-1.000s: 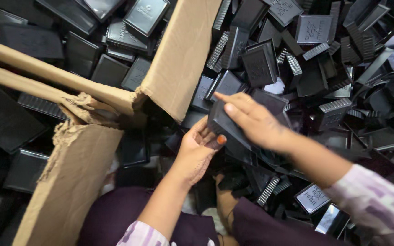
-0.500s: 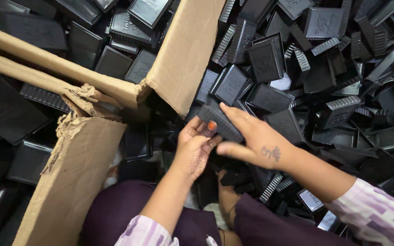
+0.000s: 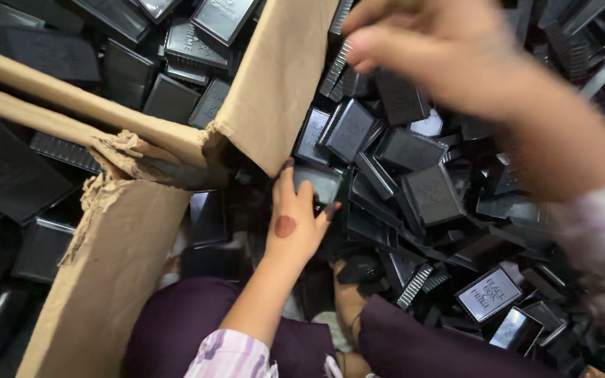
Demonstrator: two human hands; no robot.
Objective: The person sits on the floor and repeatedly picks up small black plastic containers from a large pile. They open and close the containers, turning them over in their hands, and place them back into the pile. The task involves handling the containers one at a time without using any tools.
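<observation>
1. Left hand grips a black lid beside the cardboard flap
2. Right hand hovers blurred over the lid pile, fingers curled; can't tell if holding anything

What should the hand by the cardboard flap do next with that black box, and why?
Probably close the fingers and lift. The left hand rests on a black box beside the cardboard flap, only touching its edge, not clearly gripping. The right hand is raised, blurred and seems empty, so it could take the box once lifted.
</observation>
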